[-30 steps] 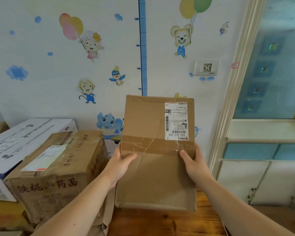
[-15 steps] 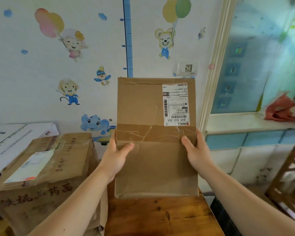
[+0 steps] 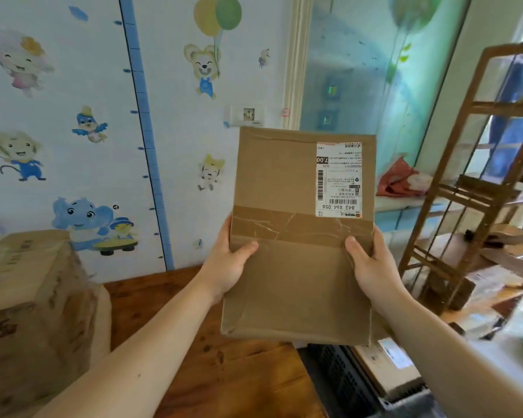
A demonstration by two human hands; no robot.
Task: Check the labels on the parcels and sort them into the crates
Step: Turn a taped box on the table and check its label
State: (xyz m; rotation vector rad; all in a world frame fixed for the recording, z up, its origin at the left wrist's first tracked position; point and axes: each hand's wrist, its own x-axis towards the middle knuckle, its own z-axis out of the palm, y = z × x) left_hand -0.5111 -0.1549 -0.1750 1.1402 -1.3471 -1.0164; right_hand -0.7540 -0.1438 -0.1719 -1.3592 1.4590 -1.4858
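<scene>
Cardboard parcel (image 3: 296, 285), head view: I hold it upright over the right end of the table (image 3: 212, 369), with the label (image 3: 338, 181) facing me but printed upside down. Left hand (image 3: 228, 267) and right hand (image 3: 372, 267) each pinch a side edge, thumb in front, fingers hidden behind. Dark crate (image 3: 341, 384) sits just below. Risk: the inverted label invites a misread and a wrong crate; the edge-only grip may let the parcel slip.

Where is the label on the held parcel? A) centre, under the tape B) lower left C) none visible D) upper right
D: the white label sits in the upper right corner of the parcel face, above the tape band; the left hand and right hand grip its side edges.
</scene>
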